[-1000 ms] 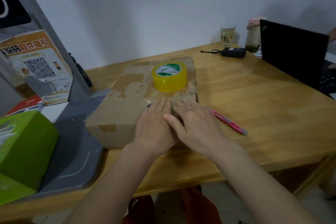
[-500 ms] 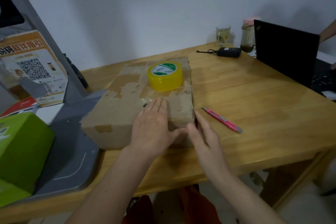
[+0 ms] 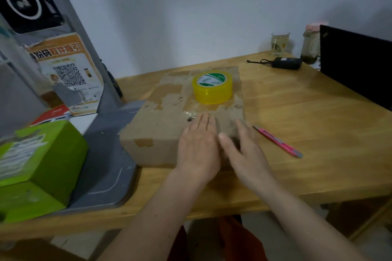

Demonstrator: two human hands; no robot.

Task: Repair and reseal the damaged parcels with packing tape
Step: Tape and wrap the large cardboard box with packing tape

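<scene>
Nearest the table's (image 3: 318,178) front edge lies a worn brown cardboard parcel (image 3: 161,133), its top scuffed where old tape and paper have torn away, with a small hole near the middle. The left hand (image 3: 198,146) lies flat on its near right part, fingers extended and together, gripping nothing. The right hand (image 3: 247,152), blurred, rests open beside it at the parcel's right edge. A pink utility knife (image 3: 277,141) lies just right on bare wood. Farther back, a yellow tape roll (image 3: 212,87) sits on the parcel's far right corner.

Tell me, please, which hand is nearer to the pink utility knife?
The right hand, beside the pink utility knife at the box's right edge. The left hand lies flat farther left on the box top.
</scene>
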